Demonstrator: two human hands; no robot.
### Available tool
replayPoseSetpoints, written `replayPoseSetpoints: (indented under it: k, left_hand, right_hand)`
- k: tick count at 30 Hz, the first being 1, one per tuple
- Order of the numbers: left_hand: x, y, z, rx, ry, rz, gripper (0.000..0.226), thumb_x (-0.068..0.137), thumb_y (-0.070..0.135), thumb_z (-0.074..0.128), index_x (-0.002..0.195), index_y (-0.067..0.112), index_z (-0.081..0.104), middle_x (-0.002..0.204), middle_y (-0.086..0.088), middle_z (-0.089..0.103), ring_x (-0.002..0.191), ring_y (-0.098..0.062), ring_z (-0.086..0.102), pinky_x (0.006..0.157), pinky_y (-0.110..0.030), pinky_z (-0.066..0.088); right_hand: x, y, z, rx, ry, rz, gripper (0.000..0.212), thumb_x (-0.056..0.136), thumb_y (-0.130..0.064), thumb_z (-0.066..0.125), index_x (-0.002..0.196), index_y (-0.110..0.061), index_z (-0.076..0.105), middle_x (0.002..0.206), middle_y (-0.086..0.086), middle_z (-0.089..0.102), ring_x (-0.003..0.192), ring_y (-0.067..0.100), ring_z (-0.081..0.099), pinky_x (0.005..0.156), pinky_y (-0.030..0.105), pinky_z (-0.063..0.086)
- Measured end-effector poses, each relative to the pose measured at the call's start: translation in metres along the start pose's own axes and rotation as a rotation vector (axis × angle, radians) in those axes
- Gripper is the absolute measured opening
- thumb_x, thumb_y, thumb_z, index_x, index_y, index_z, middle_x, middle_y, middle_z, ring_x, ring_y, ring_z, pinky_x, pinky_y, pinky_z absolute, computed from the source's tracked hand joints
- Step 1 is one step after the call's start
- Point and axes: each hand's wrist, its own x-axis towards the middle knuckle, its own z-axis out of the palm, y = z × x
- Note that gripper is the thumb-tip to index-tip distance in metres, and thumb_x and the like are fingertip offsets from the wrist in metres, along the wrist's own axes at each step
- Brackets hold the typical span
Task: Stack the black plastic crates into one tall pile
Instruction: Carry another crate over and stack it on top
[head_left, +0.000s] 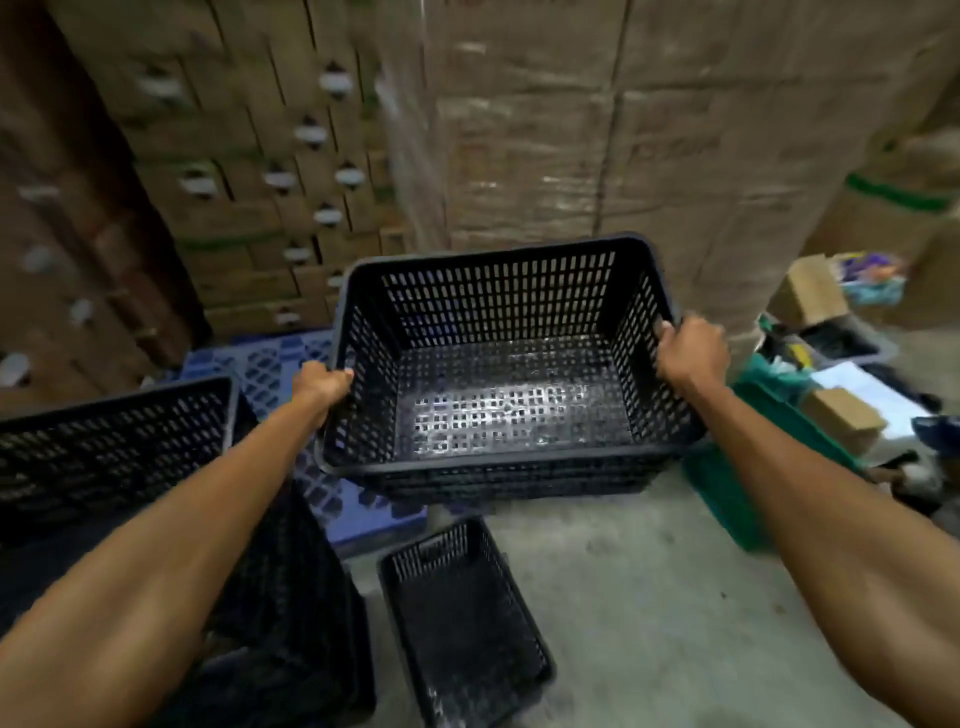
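Note:
I hold a black slotted plastic crate (509, 364) in the air in front of me, empty and roughly level. My left hand (321, 387) grips its left rim and my right hand (693, 349) grips its right rim. More crate rims show nested just beneath it. A tall pile of black crates (119, 447) stands at the lower left, partly behind my left forearm. A smaller black crate (467, 618) rests on the concrete floor below the held one.
A blue plastic pallet (270, 364) lies on the floor behind the crates. Walls of stacked cardboard boxes (519, 130) rise ahead and left. At the right are a green crate (727, 493), small cartons and papers. Bare concrete floor (649, 597) lies at the lower right.

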Motion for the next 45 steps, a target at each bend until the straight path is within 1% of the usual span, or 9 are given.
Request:
replayPoseSetpoints:
  k: [7, 13, 18, 25, 30, 34, 38, 41, 45]
  left_hand:
    - [-0.061, 0.101, -0.133, 0.012, 0.289, 0.306, 0.048, 0.092, 0.033, 0.061, 0.123, -0.004, 0.058, 0.119, -0.019, 0.062, 0.108, -0.037, 0.059, 0.081, -0.038, 0.046]
    - [-0.097, 0.124, -0.265, 0.018, 0.524, 0.369, 0.052, 0.087, 0.037, 0.066, 0.119, -0.004, 0.062, 0.12, -0.023, 0.064, 0.108, -0.039, 0.062, 0.09, -0.042, 0.052]
    - [-0.118, 0.088, -0.372, 0.1, 0.677, 0.322, 0.052, 0.088, 0.039, 0.063, 0.115, -0.005, 0.064, 0.118, -0.026, 0.064, 0.107, -0.042, 0.061, 0.087, -0.042, 0.05]
    - [-0.144, -0.02, -0.491, 0.247, 0.893, 0.15, 0.053, 0.087, 0.048, 0.058, 0.105, -0.001, 0.066, 0.108, -0.025, 0.066, 0.099, -0.043, 0.064, 0.077, -0.042, 0.052]
    - [-0.138, -0.085, -0.541, 0.329, 0.848, 0.041, 0.06, 0.081, 0.06, 0.057, 0.102, 0.004, 0.067, 0.107, -0.022, 0.068, 0.097, -0.042, 0.065, 0.076, -0.04, 0.052]
    - [-0.118, -0.135, -0.57, 0.4, 0.773, -0.022, 0.04, 0.087, 0.045, 0.057, 0.095, 0.005, 0.058, 0.1, -0.021, 0.061, 0.089, -0.038, 0.06, 0.07, -0.038, 0.048]
    - [-0.092, -0.175, -0.58, 0.473, 0.674, -0.089, 0.038, 0.078, 0.039, 0.065, 0.087, 0.002, 0.062, 0.101, -0.022, 0.066, 0.091, -0.038, 0.063, 0.07, -0.036, 0.05]
    - [-0.073, -0.205, -0.582, 0.532, 0.619, -0.135, 0.04, 0.084, 0.04, 0.062, 0.096, 0.002, 0.061, 0.106, -0.021, 0.064, 0.095, -0.038, 0.063, 0.069, -0.035, 0.047]
    - [-0.053, -0.216, -0.581, 0.566, 0.574, -0.107, 0.052, 0.09, 0.044, 0.055, 0.115, -0.002, 0.058, 0.116, -0.025, 0.061, 0.1, -0.042, 0.061, 0.071, -0.039, 0.048]
  right_hand:
    - [-0.03, -0.075, -0.106, 0.205, 0.232, -0.02, 0.042, 0.098, -0.029, 0.048, 0.116, 0.007, 0.058, 0.12, 0.034, 0.059, 0.114, 0.049, 0.054, 0.091, 0.05, 0.047]
    - [-0.065, -0.172, -0.16, 0.338, 0.288, -0.133, 0.041, 0.097, -0.026, 0.048, 0.115, 0.008, 0.061, 0.12, 0.033, 0.06, 0.114, 0.047, 0.055, 0.093, 0.046, 0.046]
    - [-0.106, -0.265, -0.154, 0.373, 0.262, -0.245, 0.041, 0.096, -0.023, 0.05, 0.111, 0.013, 0.062, 0.116, 0.035, 0.061, 0.112, 0.047, 0.057, 0.092, 0.046, 0.048]
    - [-0.185, -0.391, -0.097, 0.388, 0.096, -0.374, 0.035, 0.095, -0.02, 0.052, 0.102, 0.011, 0.064, 0.113, 0.032, 0.064, 0.107, 0.045, 0.06, 0.084, 0.043, 0.05]
    - [-0.234, -0.444, -0.048, 0.334, -0.02, -0.356, 0.033, 0.093, -0.021, 0.054, 0.106, 0.007, 0.065, 0.117, 0.028, 0.063, 0.108, 0.043, 0.061, 0.087, 0.044, 0.051]
    - [-0.267, -0.476, -0.009, 0.251, -0.117, -0.351, 0.022, 0.089, -0.015, 0.054, 0.094, 0.004, 0.064, 0.111, 0.025, 0.064, 0.099, 0.042, 0.063, 0.075, 0.04, 0.049]
    - [-0.287, -0.493, 0.015, 0.116, -0.194, -0.374, 0.02, 0.082, -0.007, 0.061, 0.094, 0.007, 0.066, 0.107, 0.026, 0.065, 0.095, 0.041, 0.064, 0.071, 0.038, 0.049]
    - [-0.302, -0.506, 0.036, -0.006, -0.236, -0.39, 0.016, 0.08, -0.007, 0.064, 0.093, 0.002, 0.065, 0.11, 0.026, 0.064, 0.099, 0.04, 0.064, 0.075, 0.039, 0.051]
    - [-0.299, -0.517, 0.049, -0.117, -0.262, -0.371, 0.032, 0.074, -0.007, 0.07, 0.103, 0.006, 0.066, 0.109, 0.025, 0.065, 0.1, 0.039, 0.066, 0.078, 0.041, 0.053]
